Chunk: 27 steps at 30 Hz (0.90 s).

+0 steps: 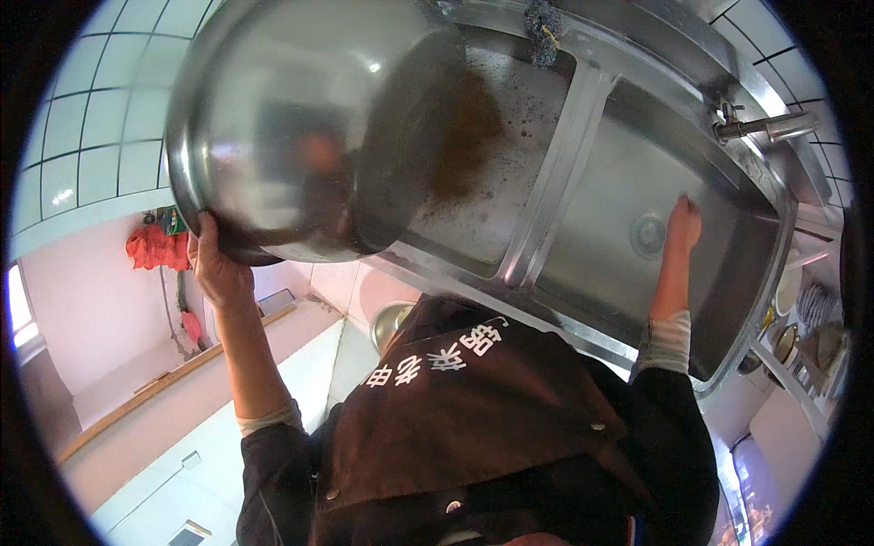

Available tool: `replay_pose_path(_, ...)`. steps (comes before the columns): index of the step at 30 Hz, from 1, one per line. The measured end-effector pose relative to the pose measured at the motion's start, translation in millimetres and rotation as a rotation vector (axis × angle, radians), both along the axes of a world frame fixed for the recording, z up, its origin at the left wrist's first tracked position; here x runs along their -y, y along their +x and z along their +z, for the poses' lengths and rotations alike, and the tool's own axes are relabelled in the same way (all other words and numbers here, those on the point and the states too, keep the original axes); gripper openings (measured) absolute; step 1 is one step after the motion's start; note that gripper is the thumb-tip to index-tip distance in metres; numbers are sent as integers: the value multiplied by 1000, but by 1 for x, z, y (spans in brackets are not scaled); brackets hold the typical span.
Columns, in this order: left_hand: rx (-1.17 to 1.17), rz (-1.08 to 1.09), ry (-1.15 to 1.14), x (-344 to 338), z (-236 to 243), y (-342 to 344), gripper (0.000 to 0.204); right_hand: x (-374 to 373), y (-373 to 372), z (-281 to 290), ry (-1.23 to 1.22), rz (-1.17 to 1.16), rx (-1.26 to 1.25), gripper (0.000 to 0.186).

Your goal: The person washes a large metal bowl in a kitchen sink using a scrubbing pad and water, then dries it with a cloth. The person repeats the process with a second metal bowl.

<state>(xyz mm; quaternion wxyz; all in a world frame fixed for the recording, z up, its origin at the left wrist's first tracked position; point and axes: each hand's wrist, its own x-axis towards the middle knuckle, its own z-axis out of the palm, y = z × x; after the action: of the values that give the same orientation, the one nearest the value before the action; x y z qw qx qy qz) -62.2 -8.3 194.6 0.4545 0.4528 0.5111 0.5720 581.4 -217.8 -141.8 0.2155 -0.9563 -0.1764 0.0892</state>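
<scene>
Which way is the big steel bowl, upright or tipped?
Tipped: the steel bowl is sideways by the left basin, its rim edge held by the left hand. Whether anything is inside, I cannot tell.

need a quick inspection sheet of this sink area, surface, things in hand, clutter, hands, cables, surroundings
Surface: metal double sink; a brown patch and spots show in its left basin.
Things in hand: large metal bowl, tilted, partly over the left basin.
Clutter: dark scourer-like pad at the sink's back edge; mixed items beyond its right end.
Hands: left hand grips the bowl's rim; right hand is over the right basin, near the drain, its fingers too unclear to tell if it holds anything.
Cables: nothing seen for certain.
Surroundings: tiled wall, faucet, red bag at left.
</scene>
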Motion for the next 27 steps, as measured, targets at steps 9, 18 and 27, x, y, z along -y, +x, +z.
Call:
replay_pose_path(9, -193, -56, 26, 3, -1, 57, 34, -94, -135, 165, 1107, 16, -1616, 28)
replay_pose_path(18, -104, -130, 36, 19, 1, 43, 29, -72, -41, 94, 351, 160, -135, 42)
replay_pose_path(27, -211, -243, 76, 17, -5, 25, 26, -79, -69, 100, 911, -35, -1531, 22)
